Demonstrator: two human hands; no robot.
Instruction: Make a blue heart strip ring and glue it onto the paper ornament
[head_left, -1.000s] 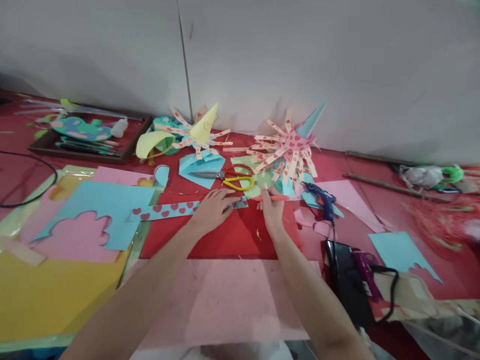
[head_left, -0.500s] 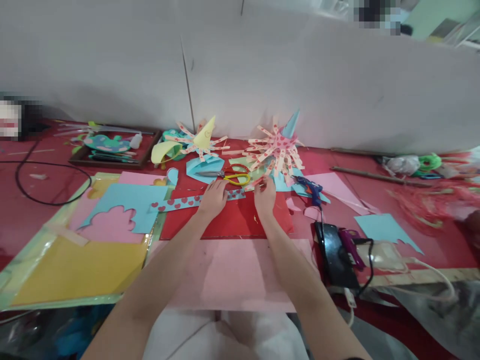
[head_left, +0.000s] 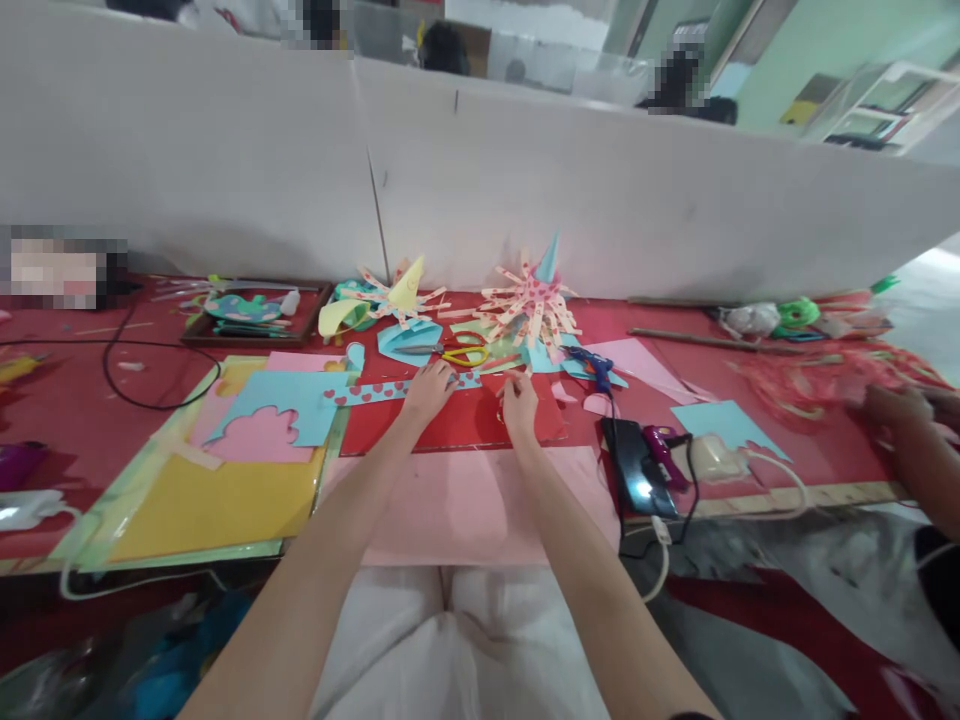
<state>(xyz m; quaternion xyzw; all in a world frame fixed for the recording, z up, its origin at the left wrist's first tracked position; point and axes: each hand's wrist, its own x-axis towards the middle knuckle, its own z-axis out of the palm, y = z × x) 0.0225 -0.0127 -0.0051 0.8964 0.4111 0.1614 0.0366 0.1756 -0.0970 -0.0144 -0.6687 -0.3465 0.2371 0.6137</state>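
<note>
Heart-print strip (head_left: 375,393) is laid across the far part of the red sheet (head_left: 382,432), with its left end extended past the sheet's left edge. All positions below are referred to the red sheet.

On the near side, a pink board (head_left: 450,505) is placed. To the left, a yellow sheet (head_left: 217,510) is overlapped by pink paper and by a blue sheet (head_left: 319,400) with a scalloped cutout. To the right, a dark phone (head_left: 637,475) is set down, with a purple device (head_left: 664,452) against it. Just beyond the right far corner, a blue glue gun (head_left: 596,368) is positioned over paper scraps. Directly beyond the far edge, scissors (head_left: 466,352) with red and yellow handles are rested partly on folded blue paper (head_left: 390,342), close behind the strip. Farther back, two fringed paper figures are stood: one with a yellow cone (head_left: 406,287), one with a blue cone (head_left: 548,262). Far right, another person's hand (head_left: 896,408) is held beside red strands (head_left: 802,380).

The left hand (head_left: 429,390) is laid palm down on the strip, fingers extended, and part of the print is covered by it. The right hand (head_left: 518,402) is positioned above the sheet's right portion, fingers partly curled; whether anything is gripped cannot be determined.
</note>
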